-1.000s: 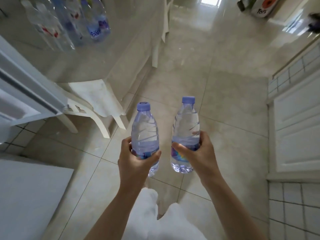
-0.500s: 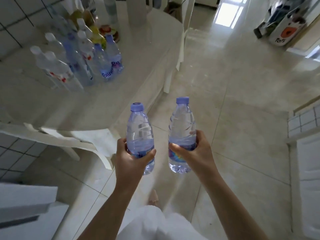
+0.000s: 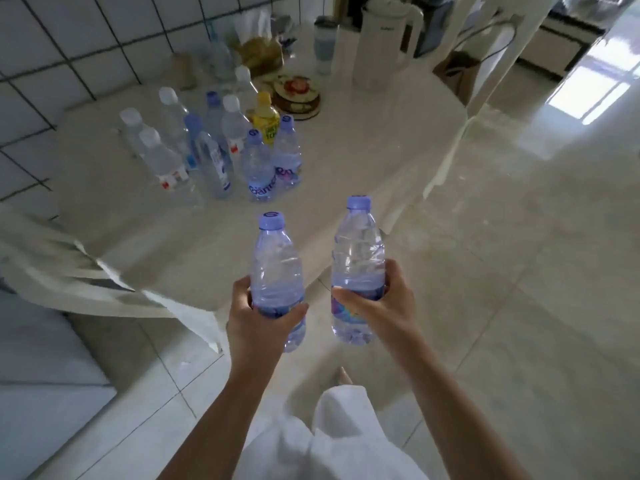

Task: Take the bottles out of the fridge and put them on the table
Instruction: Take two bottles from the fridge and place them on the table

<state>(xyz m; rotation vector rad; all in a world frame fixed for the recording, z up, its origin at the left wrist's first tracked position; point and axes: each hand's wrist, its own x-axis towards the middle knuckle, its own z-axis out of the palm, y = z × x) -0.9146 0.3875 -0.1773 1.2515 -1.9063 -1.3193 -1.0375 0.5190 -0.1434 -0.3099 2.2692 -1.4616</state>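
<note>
My left hand (image 3: pixel 258 322) grips a clear water bottle with a purple cap (image 3: pixel 275 268) around its lower half, upright. A second purple-capped bottle (image 3: pixel 358 258) stands upright in my right hand (image 3: pixel 382 308), gripped near its label. Both are held in front of me, just short of the near edge of the pale marble table (image 3: pixel 363 161). On the table's left part stands a cluster of several bottles (image 3: pixel 221 150), clear ones with white or purple caps and a yellow one (image 3: pixel 266 121). The fridge is out of view.
A white jug (image 3: pixel 382 43), a grey tumbler (image 3: pixel 325 43), a plate of food (image 3: pixel 298 95) and bags sit at the table's far end. A white chair (image 3: pixel 104 285) stands at the left, another chair (image 3: pixel 491 46) at the far right. A tiled wall backs the table.
My view has swung up and left toward the table, which now fills the frame's upper half. Both hands kept their grip on the bottles and came closer to the table edge.
</note>
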